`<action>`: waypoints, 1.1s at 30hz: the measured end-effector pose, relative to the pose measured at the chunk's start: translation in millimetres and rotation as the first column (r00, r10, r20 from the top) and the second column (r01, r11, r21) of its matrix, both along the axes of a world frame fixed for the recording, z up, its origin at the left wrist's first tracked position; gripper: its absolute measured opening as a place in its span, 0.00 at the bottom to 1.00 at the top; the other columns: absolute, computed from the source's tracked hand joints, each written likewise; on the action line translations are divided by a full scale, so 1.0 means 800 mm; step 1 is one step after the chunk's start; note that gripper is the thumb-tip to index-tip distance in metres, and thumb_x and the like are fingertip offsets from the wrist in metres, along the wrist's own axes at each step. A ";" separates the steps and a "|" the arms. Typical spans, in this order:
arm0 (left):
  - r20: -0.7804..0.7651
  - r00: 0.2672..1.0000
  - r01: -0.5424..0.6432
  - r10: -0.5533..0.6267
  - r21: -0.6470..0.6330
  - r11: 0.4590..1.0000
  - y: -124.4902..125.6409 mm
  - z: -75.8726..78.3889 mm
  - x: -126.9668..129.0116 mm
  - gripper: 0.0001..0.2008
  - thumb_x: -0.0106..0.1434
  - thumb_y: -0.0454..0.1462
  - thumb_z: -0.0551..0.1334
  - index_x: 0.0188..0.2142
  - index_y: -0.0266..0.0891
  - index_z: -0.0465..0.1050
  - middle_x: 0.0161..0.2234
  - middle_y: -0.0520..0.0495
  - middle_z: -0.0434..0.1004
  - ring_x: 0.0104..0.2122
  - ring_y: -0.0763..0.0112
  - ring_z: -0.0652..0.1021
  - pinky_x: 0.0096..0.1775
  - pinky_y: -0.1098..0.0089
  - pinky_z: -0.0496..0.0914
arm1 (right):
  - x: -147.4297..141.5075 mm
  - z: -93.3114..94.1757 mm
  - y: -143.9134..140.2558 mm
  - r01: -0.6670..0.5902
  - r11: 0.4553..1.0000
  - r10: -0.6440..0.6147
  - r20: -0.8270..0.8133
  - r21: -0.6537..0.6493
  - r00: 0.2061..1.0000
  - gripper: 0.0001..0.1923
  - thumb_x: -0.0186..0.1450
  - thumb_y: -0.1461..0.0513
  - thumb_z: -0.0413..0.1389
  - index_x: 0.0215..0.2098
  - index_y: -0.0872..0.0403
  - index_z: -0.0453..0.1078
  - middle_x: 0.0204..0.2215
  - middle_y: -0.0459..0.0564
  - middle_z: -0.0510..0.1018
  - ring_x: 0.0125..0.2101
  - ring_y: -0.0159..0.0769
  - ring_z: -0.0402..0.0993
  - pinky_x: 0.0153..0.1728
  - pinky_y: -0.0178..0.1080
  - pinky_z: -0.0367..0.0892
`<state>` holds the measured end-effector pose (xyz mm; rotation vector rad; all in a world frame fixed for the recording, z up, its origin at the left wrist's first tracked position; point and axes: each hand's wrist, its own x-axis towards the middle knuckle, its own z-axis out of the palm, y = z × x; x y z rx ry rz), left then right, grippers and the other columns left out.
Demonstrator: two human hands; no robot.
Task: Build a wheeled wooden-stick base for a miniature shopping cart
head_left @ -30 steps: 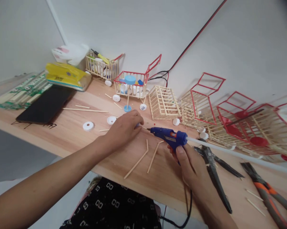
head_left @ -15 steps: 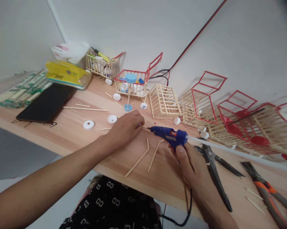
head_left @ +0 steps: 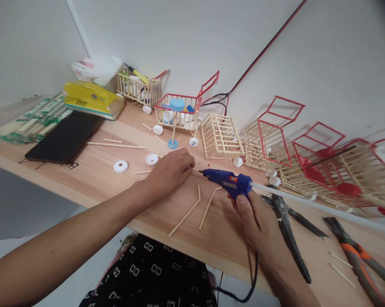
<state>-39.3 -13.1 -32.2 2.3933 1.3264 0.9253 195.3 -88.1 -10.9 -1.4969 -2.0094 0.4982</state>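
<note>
Gluing step: right hand [head_left: 256, 221] is gripping the blue glue gun [head_left: 227, 182], nozzle meeting a small piece pinched under the left hand [head_left: 168, 172], mid-tabletop [head_left: 93, 179] near its front edge. Next calls for steady pressing, probably.

Blue plastic hot glue gun with orange trigger [head_left: 228, 182] lies nearly level over the light wooden tabletop [head_left: 122, 187], nozzle pointing left, white glue stick [head_left: 310, 204] jutting from its back toward the right. Its tip meets a thin bamboo stick piece [head_left: 195, 170], mostly hidden, just beside the nozzle. Two bent bamboo stick pieces [head_left: 197, 209] lie flat below the gun.
</note>
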 end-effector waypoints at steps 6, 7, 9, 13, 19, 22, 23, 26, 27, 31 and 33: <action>-0.009 1.000 -0.002 0.002 -0.006 1.000 -0.001 0.001 0.001 0.06 0.59 0.28 0.57 0.32 0.36 0.71 0.34 0.48 0.72 0.37 0.69 0.73 0.40 0.68 0.67 | 0.000 0.000 0.001 -0.002 1.000 0.002 0.029 0.018 1.000 0.15 0.71 0.55 0.43 0.40 0.53 0.67 0.33 0.50 0.76 0.33 0.39 0.71 0.34 0.38 0.62; -0.007 1.000 -0.004 0.003 -0.009 1.000 -0.001 0.001 0.001 0.06 0.59 0.28 0.57 0.32 0.36 0.71 0.34 0.48 0.72 0.37 0.69 0.73 0.40 0.68 0.67 | 0.000 0.000 0.001 0.000 1.000 -0.001 0.029 0.020 1.000 0.15 0.71 0.55 0.43 0.40 0.53 0.67 0.32 0.50 0.76 0.33 0.39 0.71 0.33 0.38 0.62; -0.003 1.000 -0.004 0.003 -0.015 1.000 -0.001 0.001 0.001 0.06 0.59 0.28 0.57 0.32 0.36 0.71 0.34 0.48 0.72 0.37 0.69 0.73 0.40 0.68 0.67 | 0.002 -0.001 0.001 0.008 1.000 -0.008 0.023 0.010 1.000 0.15 0.71 0.54 0.43 0.40 0.53 0.67 0.32 0.50 0.76 0.32 0.38 0.71 0.33 0.38 0.62; -0.009 1.000 -0.003 0.003 -0.007 1.000 0.000 0.001 0.002 0.06 0.59 0.28 0.57 0.31 0.36 0.71 0.34 0.48 0.72 0.37 0.69 0.73 0.39 0.68 0.66 | 0.002 -0.001 0.000 0.013 1.000 -0.013 0.010 -0.002 1.000 0.15 0.71 0.54 0.42 0.40 0.53 0.67 0.32 0.50 0.76 0.32 0.38 0.71 0.32 0.37 0.62; -0.019 1.000 -0.002 0.002 -0.008 1.000 0.000 0.002 0.002 0.05 0.60 0.28 0.57 0.31 0.36 0.71 0.33 0.48 0.71 0.36 0.70 0.72 0.38 0.69 0.65 | -0.003 0.004 0.002 0.003 1.000 -0.004 0.033 0.022 0.999 0.17 0.71 0.54 0.42 0.38 0.54 0.67 0.30 0.50 0.75 0.30 0.37 0.70 0.31 0.37 0.62; -0.027 1.000 -0.001 0.000 -0.009 1.000 -0.001 0.004 0.003 0.05 0.60 0.28 0.57 0.31 0.35 0.70 0.33 0.48 0.71 0.35 0.70 0.72 0.38 0.69 0.65 | -0.004 0.005 0.002 0.011 1.000 -0.011 0.018 0.016 1.000 0.17 0.71 0.53 0.42 0.38 0.54 0.67 0.30 0.50 0.75 0.31 0.38 0.71 0.32 0.38 0.63; -0.030 1.000 -0.002 0.002 -0.008 1.000 -0.001 0.005 0.003 0.05 0.60 0.28 0.57 0.30 0.35 0.70 0.33 0.48 0.71 0.35 0.70 0.72 0.38 0.69 0.65 | -0.004 0.005 0.002 0.015 1.000 -0.015 0.004 0.010 1.000 0.18 0.71 0.53 0.41 0.39 0.54 0.68 0.30 0.50 0.76 0.31 0.38 0.71 0.33 0.38 0.63; -0.038 0.999 -0.001 0.001 -0.012 1.000 -0.002 0.006 0.003 0.06 0.61 0.28 0.56 0.30 0.36 0.69 0.33 0.48 0.71 0.35 0.70 0.72 0.38 0.69 0.65 | -0.002 0.007 0.002 0.039 0.999 -0.041 -0.060 -0.036 0.997 0.20 0.70 0.51 0.41 0.42 0.54 0.69 0.33 0.51 0.76 0.32 0.38 0.71 0.34 0.38 0.65; -0.042 0.999 0.002 -0.002 -0.015 1.000 -0.002 0.006 0.003 0.06 0.61 0.28 0.56 0.29 0.36 0.69 0.33 0.48 0.70 0.35 0.70 0.72 0.38 0.69 0.65 | 0.000 0.007 0.002 0.048 0.997 -0.053 -0.081 -0.061 0.995 0.21 0.70 0.51 0.42 0.43 0.55 0.69 0.34 0.51 0.77 0.33 0.38 0.72 0.35 0.38 0.65; -0.047 0.999 0.000 0.000 0.002 1.000 -0.002 0.004 0.003 0.06 0.62 0.29 0.55 0.29 0.36 0.68 0.33 0.49 0.70 0.35 0.70 0.71 0.37 0.69 0.65 | 0.006 0.007 0.000 0.042 0.988 -0.066 -0.163 -0.147 0.984 0.20 0.69 0.50 0.44 0.44 0.54 0.70 0.37 0.51 0.77 0.35 0.38 0.72 0.37 0.37 0.66; -0.048 0.999 0.001 0.000 0.018 1.000 -0.002 0.004 0.002 0.07 0.62 0.29 0.55 0.29 0.36 0.67 0.33 0.49 0.70 0.35 0.70 0.71 0.37 0.69 0.65 | 0.009 0.004 -0.001 0.044 0.990 -0.067 -0.176 -0.134 0.982 0.19 0.68 0.50 0.46 0.43 0.53 0.71 0.35 0.51 0.77 0.35 0.38 0.73 0.35 0.37 0.67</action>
